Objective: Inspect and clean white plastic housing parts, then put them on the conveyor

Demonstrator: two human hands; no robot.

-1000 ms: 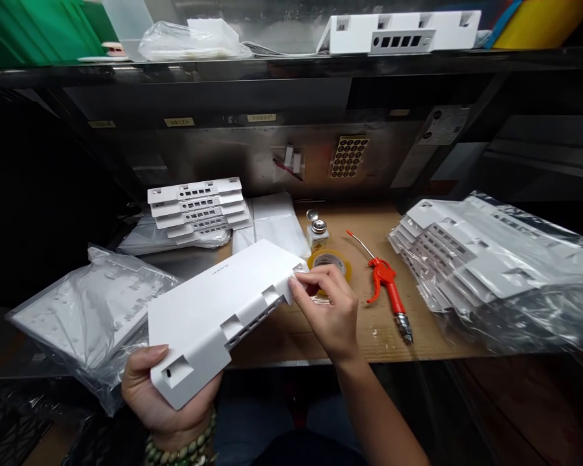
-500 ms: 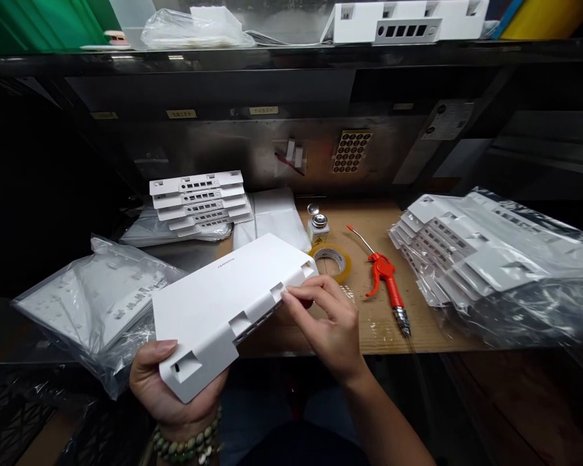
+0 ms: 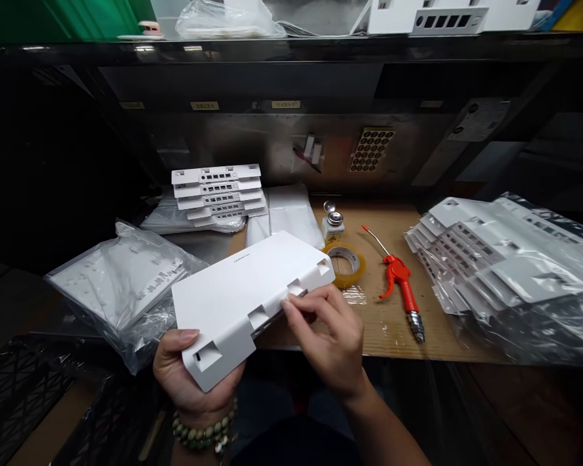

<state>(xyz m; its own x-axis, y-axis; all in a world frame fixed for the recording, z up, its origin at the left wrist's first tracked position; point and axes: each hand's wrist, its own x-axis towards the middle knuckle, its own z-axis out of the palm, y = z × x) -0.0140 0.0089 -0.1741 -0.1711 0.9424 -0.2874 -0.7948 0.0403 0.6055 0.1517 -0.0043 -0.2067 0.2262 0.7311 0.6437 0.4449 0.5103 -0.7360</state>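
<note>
My left hand (image 3: 197, 375) is closed on the near left corner of a white plastic router cover (image 3: 233, 278), thumb on top and fingers underneath. The cover is tilted, its lettered face up and its notched long edge towards me and the right. At that edge, between two notches, the thumb and forefinger of my right hand (image 3: 328, 336) are pinched together. Whatever lies between those fingertips is too small or hidden to make out. A roll of yellowish tape (image 3: 357, 264) lies just beyond the cover.
Stacked white covers (image 3: 218, 191) stand at the back left, beside flat plastic bags (image 3: 291, 210). Bagged white parts (image 3: 121, 278) lie left, and more bagged covers (image 3: 495, 259) right. A red air blow gun (image 3: 401, 285) and a small pump bottle (image 3: 333, 223) rest on the cardboard-covered bench (image 3: 447, 336).
The view has shifted, so the whole scene appears farther right. My right fingertips stay pinched at the cover's edge with only a slight shift, and my left hand keeps its hold.
</note>
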